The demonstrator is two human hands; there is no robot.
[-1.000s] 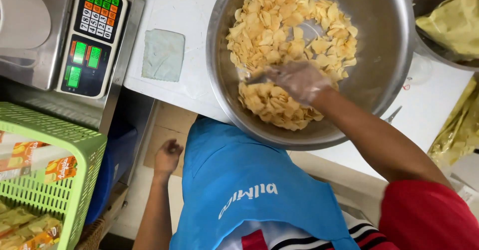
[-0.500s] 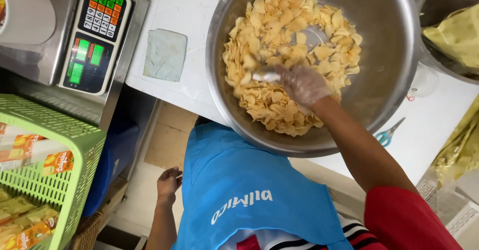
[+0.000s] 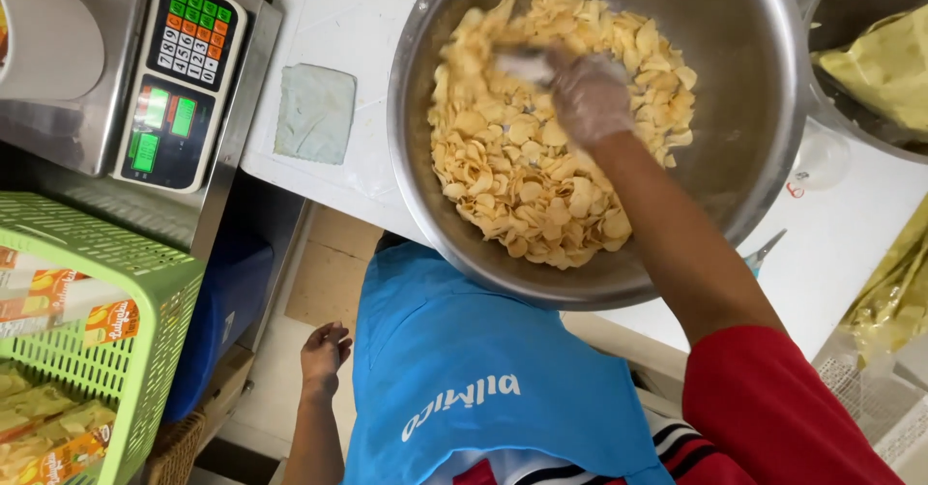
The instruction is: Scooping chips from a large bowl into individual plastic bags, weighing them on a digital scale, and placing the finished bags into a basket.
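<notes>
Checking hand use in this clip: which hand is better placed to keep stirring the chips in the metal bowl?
Right. The gloved right hand is already inside the metal bowl, among the chips, apparently gripping a blurred scoop-like tool. The bare left hand hangs low beside the blue apron, below the counter and away from the bowl.

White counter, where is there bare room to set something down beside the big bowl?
The white counter is bare around the pale cloth, between the weighing scale and the big bowl. A smaller strip lies right of the bowl, near the scissors. Elsewhere it is crowded.
</notes>
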